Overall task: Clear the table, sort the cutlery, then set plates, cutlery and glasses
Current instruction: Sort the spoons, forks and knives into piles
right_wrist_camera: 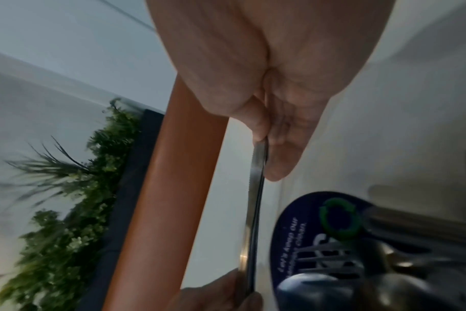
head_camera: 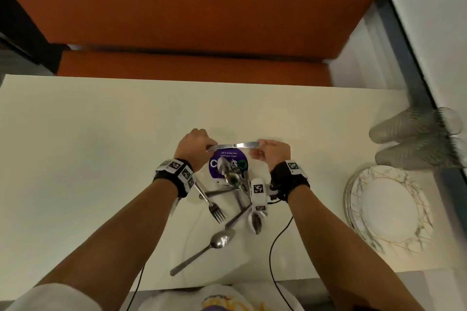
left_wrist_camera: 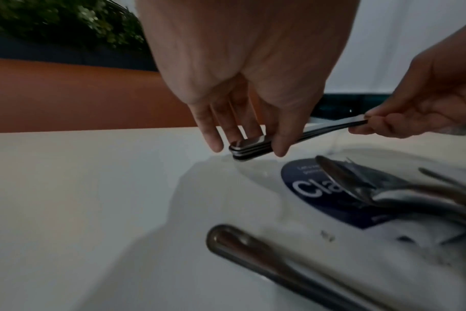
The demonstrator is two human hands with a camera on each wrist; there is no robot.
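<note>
Knives [head_camera: 233,145] stacked level, ends pinched between left hand [head_camera: 193,145] and right hand [head_camera: 274,153].

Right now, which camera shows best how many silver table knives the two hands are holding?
The left wrist view: the stacked silver table knives show their layered handle ends there, though the count stays unclear. The head view shows one bright strip; the right wrist view shows them edge-on.

Stacked steel knives [head_camera: 235,145] level, held at both ends above heaped cutlery [head_camera: 233,185].
</note>
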